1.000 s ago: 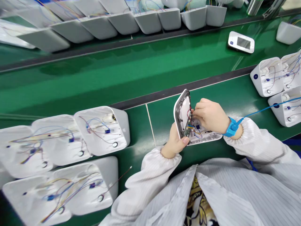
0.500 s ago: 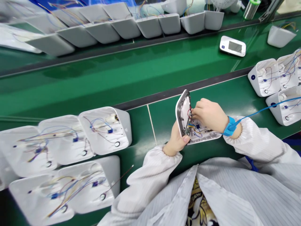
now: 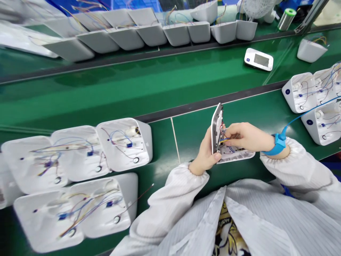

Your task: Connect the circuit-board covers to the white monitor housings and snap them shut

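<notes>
Lettering [image 3: 223,222] was printed on the shirt [image 3: 226,231], but it was partly covered by the pale coat [image 3: 255,208] and could not be read with certainty. On the white device [image 3: 259,59] that was laid beyond the dark strip [image 3: 186,107], a blue mark [image 3: 248,60] was seen beside the grey screen [image 3: 261,60]; it was too small to be read.

Compared with the frame of half a second before, the white panel [image 3: 216,124] had been turned more edge-on, and the right hand [image 3: 247,137], with its blue wrist strap [image 3: 279,144], had been drawn somewhat to the right. The panel was held nearly upright over the counter [image 3: 191,129] by the left hand [image 3: 204,156]; this grip was closed, with the thumb laid at the lower edge. The fingertips of the right hand were brought close together at the coloured wires [image 3: 224,140]; whether a wire was pinched by this grip could not be told. The open shell [image 3: 237,156] was seen just right of the panel.

The counter was bordered on its far side by the dark strip. Some room for moving was left between the left hand and the left housings [image 3: 146,144], and also before the right housings [image 3: 290,101].
</notes>
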`<state>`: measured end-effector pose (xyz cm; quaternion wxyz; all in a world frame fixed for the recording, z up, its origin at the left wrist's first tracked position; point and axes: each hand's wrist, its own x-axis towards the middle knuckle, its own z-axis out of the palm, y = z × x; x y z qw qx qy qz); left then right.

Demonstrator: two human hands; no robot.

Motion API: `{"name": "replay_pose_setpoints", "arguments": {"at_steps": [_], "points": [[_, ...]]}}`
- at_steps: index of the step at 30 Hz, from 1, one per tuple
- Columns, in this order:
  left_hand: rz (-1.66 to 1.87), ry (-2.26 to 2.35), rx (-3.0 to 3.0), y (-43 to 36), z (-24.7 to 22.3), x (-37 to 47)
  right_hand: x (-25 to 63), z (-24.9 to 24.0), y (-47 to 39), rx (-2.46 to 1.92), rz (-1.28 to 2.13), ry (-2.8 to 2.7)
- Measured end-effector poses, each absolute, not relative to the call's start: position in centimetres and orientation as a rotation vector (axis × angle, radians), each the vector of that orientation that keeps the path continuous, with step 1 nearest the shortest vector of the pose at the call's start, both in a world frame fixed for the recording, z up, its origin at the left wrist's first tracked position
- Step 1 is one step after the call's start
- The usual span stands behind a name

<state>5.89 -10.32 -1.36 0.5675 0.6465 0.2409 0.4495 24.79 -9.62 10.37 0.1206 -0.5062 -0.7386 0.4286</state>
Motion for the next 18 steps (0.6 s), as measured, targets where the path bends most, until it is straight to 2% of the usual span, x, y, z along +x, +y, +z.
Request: {"name": "replay_pose_setpoints", "arguments": {"at_steps": [4, 8, 12, 18], "points": [[1.058, 0.477, 1.484, -10.3, -0.7, 6.0, 25.8, 10.4, -9.5, -1.428, 1.157, -2.309], [1.065, 0.498, 1.618, -10.2, 0.5, 5.9, 26.5, 9.5, -9.7, -1.346, 0.730, -2.563], [1.038, 0.522, 1.800, -10.1, 1.3, 5.9, 26.6, 8.1, -10.0, -1.470, 0.374, -2.546], [0.922, 0.602, 2.300, -10.0, 2.5, 5.5, 26.7, 7.1, -9.5, -1.712, 0.609, -2.309]]}}
